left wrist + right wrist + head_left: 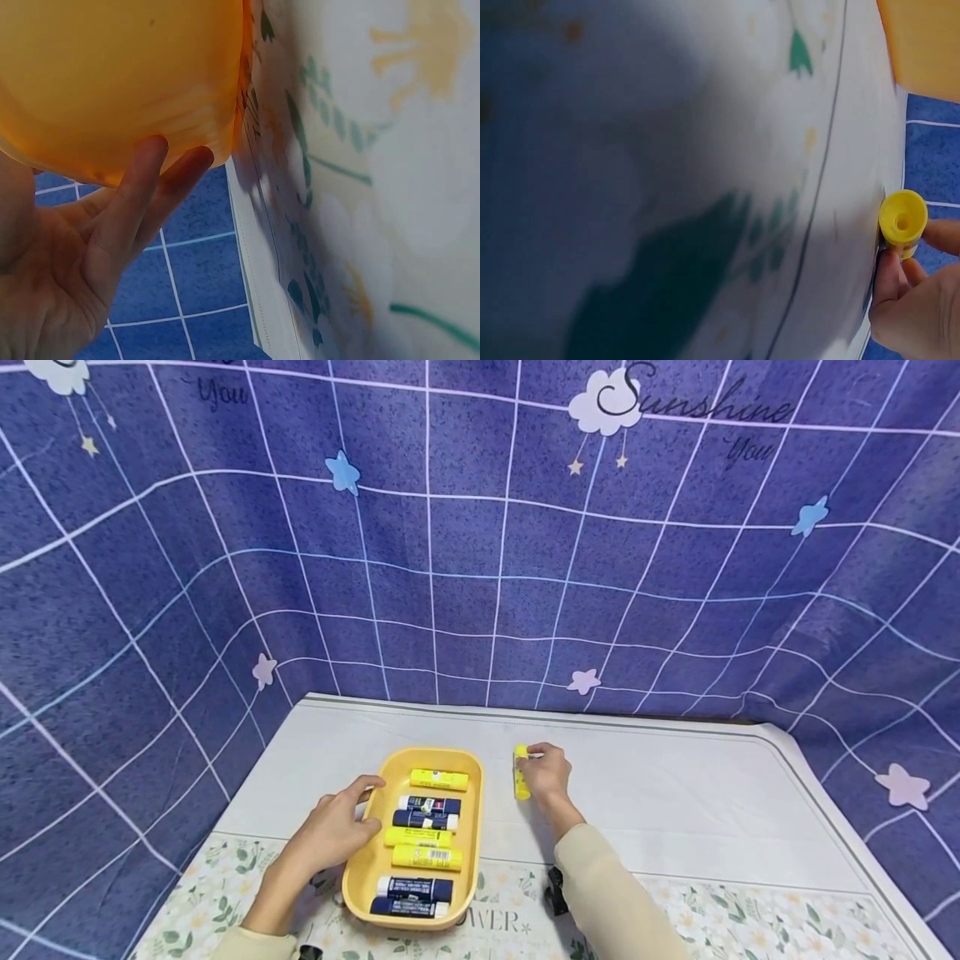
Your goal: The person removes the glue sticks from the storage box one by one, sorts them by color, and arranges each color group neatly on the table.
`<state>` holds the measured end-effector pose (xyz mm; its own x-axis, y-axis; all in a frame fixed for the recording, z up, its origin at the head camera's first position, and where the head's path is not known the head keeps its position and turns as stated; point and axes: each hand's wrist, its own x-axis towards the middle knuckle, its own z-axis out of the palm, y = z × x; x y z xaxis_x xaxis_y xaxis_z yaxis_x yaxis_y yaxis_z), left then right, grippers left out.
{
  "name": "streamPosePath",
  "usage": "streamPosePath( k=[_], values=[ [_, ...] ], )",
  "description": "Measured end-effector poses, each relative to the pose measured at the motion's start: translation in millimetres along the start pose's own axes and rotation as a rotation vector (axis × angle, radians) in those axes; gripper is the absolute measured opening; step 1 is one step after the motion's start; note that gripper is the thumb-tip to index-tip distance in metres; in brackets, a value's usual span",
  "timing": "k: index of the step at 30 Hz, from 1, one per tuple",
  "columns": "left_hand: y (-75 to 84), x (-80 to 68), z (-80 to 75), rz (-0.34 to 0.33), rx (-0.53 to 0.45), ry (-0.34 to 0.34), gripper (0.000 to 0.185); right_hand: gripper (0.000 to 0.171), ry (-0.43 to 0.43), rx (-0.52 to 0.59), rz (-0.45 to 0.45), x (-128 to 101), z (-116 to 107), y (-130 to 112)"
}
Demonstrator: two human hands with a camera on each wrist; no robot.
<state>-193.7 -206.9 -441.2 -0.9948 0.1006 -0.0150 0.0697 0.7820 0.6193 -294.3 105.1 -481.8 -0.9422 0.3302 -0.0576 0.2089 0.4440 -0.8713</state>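
Pinching a yellow cylindrical glue stick [522, 789], the right hand [548, 774] has it between thumb and fingers — both ends project past them — at the white worktop [675, 802]. To its left sits a yellow-orange, rounded rectangular plastic tray [468, 814] of yellow and navy cylindrical sticks [426, 857], its left rim gripped by the left hand [337, 829].

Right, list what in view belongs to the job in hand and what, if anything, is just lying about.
In the job:
yellow stick, pinched by the right hand
yellow-orange tray, held at its side by the left hand
three more yellow tubes and four dark blue tubes, lying in the tray

Just surroundings:
flowered table cover
blue gridded fabric behind
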Motion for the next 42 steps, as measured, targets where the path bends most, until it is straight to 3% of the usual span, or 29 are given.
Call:
streamPosePath(
  k=[10, 18, 21, 25, 30, 36, 42],
  values=[
    [-0.6, -3.2, -1.1, 0.009, -0.011, 0.001, 0.059, 0.039, 0.007, -0.085, -0.072, -1.7, -0.7, 0.5],
    [-0.7, -4.7, -1.5, 0.018, 0.002, 0.005, 0.063, 0.033, 0.095, 0.056, -0.176, 0.6, -3.4, -8.2],
    [-0.8, -4.6, -2.1, 0.018, 0.004, 0.007, 0.066, 0.028, 0.073, 0.148, -0.240, -4.5, -4.0, -16.3],
    [-0.1, -4.5, -3.5, 0.017, -0.013, 0.003, 0.070, 0.024, -0.062, 0.269, -0.325, -16.7, -4.4, -28.5],
    [0.5, -4.0, -4.4, 0.008, -0.043, -0.009, 0.071, 0.023, -0.298, 0.367, -0.395, -34.3, -0.1, -41.5],
    [2.4, -3.7, -5.1, 0.017, -0.074, -0.014, 0.071, 0.029, -0.557, 0.325, -0.447, -49.5, 9.4, -50.3],
    [3.5, -3.7, -5.4, 0.021, -0.088, -0.022, 0.072, 0.031, -0.683, 0.251, -0.481, -56.6, 17.4, -51.4]
  ],
)
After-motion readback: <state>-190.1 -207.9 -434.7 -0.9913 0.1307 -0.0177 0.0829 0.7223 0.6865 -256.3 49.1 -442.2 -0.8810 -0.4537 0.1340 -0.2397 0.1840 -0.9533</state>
